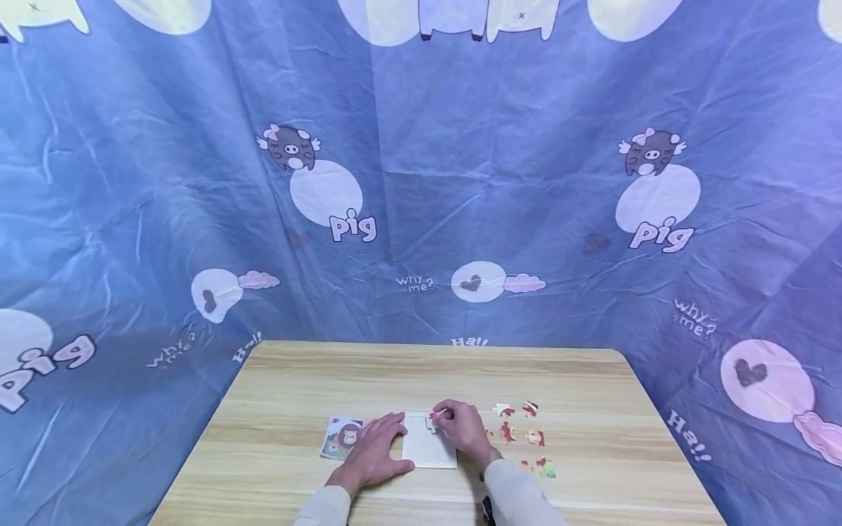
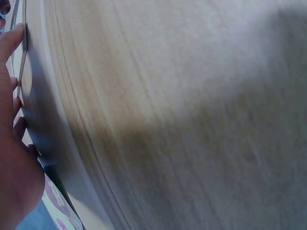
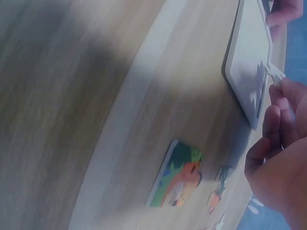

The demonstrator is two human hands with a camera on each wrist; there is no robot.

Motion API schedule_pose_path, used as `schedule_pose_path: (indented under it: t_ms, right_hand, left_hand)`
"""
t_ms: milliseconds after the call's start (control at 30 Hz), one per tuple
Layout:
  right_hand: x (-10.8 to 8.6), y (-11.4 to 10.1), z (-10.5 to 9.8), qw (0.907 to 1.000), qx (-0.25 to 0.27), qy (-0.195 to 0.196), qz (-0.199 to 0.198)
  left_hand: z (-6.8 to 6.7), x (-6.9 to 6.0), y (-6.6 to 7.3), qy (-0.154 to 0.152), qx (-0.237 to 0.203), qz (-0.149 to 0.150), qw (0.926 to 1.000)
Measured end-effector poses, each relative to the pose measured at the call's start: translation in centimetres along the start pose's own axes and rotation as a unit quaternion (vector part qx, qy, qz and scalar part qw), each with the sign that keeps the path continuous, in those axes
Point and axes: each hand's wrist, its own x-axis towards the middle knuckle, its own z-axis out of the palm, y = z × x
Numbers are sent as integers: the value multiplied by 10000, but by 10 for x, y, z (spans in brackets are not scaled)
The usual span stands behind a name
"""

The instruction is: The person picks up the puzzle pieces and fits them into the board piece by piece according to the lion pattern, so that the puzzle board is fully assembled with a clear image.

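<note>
A white puzzle tray (image 1: 429, 451) lies on the wooden table. My left hand (image 1: 376, 451) rests at its left edge, fingers spread, thumb near the lower left corner; the left wrist view shows this hand (image 2: 17, 158) at the left border. My right hand (image 1: 465, 431) pinches a puzzle piece (image 1: 432, 424) over the tray's upper right part. In the right wrist view the piece (image 3: 274, 74) is held between thumb and finger of the right hand (image 3: 280, 139), with its end at the surface of the tray (image 3: 247, 57).
Several loose puzzle pieces (image 1: 507, 432) lie in rows right of the tray, some partly hidden by the right hand and forearm. A lion picture card (image 1: 334, 437) lies left of the left hand. Blue patterned cloth (image 1: 434, 219) hangs behind the table (image 1: 316, 380).
</note>
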Motion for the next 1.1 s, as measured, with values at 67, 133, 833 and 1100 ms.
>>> schedule_pose_path:
  t_ms: [67, 133, 833, 1100]
  right_hand:
    - [0, -1, 3, 10000, -81, -17, 8]
    - [0, -2, 4, 9998, -216, -17, -5]
    - [6, -13, 16, 9995, -269, 121, 135]
    - [8, -18, 23, 9985, -413, 288, 213]
  left_hand:
    - [-2, 0, 0, -53, 48, -20, 10000]
    - [-4, 0, 1, -100, 129, -18, 9999]
    - [-12, 3, 6, -100, 857, -138, 9962]
    - [-13, 5, 3, -48, 882, -63, 9961]
